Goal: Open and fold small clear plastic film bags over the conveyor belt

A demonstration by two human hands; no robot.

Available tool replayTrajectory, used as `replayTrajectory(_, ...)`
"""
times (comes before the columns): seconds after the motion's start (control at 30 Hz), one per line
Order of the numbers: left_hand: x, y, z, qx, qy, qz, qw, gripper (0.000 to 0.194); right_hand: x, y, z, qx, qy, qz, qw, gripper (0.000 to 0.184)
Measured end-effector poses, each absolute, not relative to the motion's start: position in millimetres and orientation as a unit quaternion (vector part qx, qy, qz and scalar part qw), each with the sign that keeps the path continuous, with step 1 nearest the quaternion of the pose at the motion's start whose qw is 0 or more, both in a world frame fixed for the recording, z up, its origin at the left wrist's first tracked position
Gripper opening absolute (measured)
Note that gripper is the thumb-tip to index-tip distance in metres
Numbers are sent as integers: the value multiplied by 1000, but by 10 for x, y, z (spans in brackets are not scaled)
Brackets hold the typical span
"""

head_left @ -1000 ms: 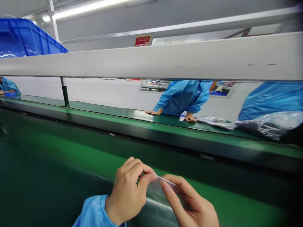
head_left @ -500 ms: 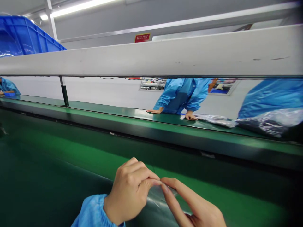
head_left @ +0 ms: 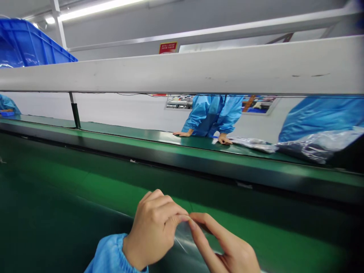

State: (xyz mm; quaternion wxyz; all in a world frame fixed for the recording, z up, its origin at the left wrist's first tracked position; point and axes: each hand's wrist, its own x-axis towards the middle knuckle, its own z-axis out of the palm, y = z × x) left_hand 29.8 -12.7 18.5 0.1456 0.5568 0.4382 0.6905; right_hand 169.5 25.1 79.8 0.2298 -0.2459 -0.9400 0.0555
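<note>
My left hand (head_left: 152,231), in a blue sleeve, is curled with thumb and forefinger pinched on the edge of a thin clear plastic film (head_left: 183,237). My right hand (head_left: 224,246) meets it from the right, forefinger and thumb pinching the same film edge. Both hands hover low at the bottom centre, just above the green conveyor belt (head_left: 71,197). The film is nearly see-through and only its glints show.
A raised green ledge (head_left: 199,159) runs across behind the belt, under a long white beam (head_left: 199,70). Beyond it a person in a blue coat (head_left: 212,115) rests both hands on the far counter, beside shiny plastic bags (head_left: 309,148). A blue crate (head_left: 25,47) sits top left.
My fingertips have drawn together on the film; its edge, first stretched between the hands, is now bunched at the pinch. The view shifted slightly left.
</note>
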Motion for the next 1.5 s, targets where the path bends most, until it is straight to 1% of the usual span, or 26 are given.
replayTrajectory(0.13, 250, -162, 202, 547, 440, 696, 149, 18, 1667, 226, 778, -254, -938, 60, 229, 10)
replayTrajectory(0.3, 261, -224, 258, 579, 502, 642, 7, 22, 1636, 211, 753, -261, -932, 68, 242, 10)
replayTrajectory(0.4, 323, -240, 289, 575, 526, 625, -33, 24, 1618, 203, 751, -264, -922, 79, 274, 10)
replayTrajectory(0.5, 392, -244, 298, 545, 555, 627, -34, 24, 1602, 208, 748, -269, -908, 100, 304, 12)
replayTrajectory(0.6, 430, -245, 290, 518, 574, 634, -28, 24, 1600, 234, 728, -270, -904, 110, 312, 14)
replayTrajectory(0.67, 430, -242, 285, 508, 578, 638, -30, 24, 1613, 259, 711, -259, -910, 98, 310, 13)
replayTrajectory(0.77, 401, -230, 286, 506, 580, 638, -22, 23, 1647, 290, 689, -240, -926, 75, 282, 10)
replayTrajectory(0.83, 351, -223, 289, 503, 585, 636, -12, 22, 1665, 293, 674, -246, -929, 94, 261, 11)
replayTrajectory(0.93, 185, -242, 288, 492, 595, 634, -28, 21, 1682, 278, 647, -260, -925, 132, 243, 21)
replayTrajectory(1.0, 16, -280, 275, 448, 618, 644, -60, 20, 1689, 278, 634, -280, -920, 129, 242, 29)
replayTrajectory(1.07, -148, -325, 250, 392, 639, 658, -73, 18, 1694, 297, 636, -296, -914, 136, 240, 33)
replayTrajectory(1.13, -245, -351, 222, 373, 641, 669, -46, 16, 1696, 324, 654, -298, -905, 169, 250, 35)
replayTrajectory(1.2, -248, -345, 204, 389, 618, 683, 8, 17, 1695, 340, 678, -305, -887, 206, 280, 33)
replayTrajectory(1.27, -179, -315, 206, 403, 592, 694, 74, 18, 1699, 336, 695, -309, -877, 226, 291, 24)
replayTrajectory(1.33, -83, -284, 226, 414, 568, 700, 128, 19, 1712, 317, 699, -305, -881, 226, 282, 16)
replayTrajectory(1.43, 49, -264, 266, 423, 538, 709, 170, 19, 1738, 283, 686, -306, -887, 215, 270, 23)
replayTrajectory(1.5, 116, -260, 283, 427, 518, 716, 193, 19, 1741, 261, 679, -312, -881, 232, 269, 24)
